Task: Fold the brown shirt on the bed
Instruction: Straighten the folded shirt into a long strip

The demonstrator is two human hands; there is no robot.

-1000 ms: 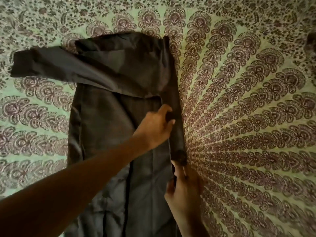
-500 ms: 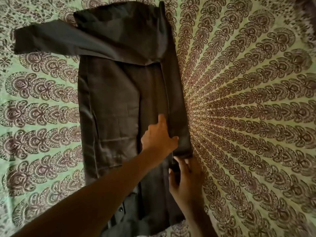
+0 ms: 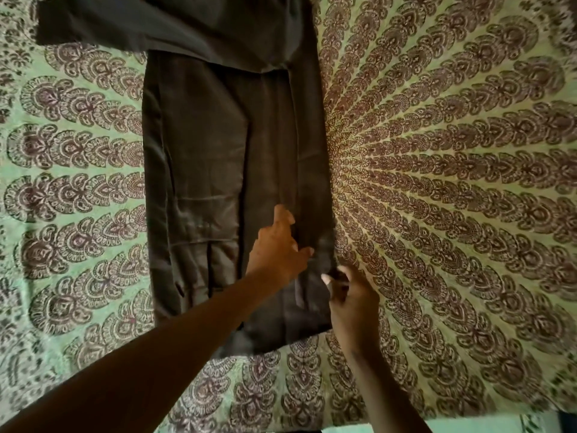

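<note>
Two bare hands on brown shirt (image 3: 218, 157), smooth, faintly sheened, lying flat as long rectangle on bed (image 3: 452, 182) with green paisley-printed cover. Left hand (image 3: 279, 248) open, pressing folded right strip; right hand (image 3: 351, 300) pinching sleeve cuff. Collar end cut off above; left forearm hiding lower hem.

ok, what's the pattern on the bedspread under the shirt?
Pale green bedspread printed with dark brown paisley-like motifs fanning out in curved rows; the head view shows it.
</note>
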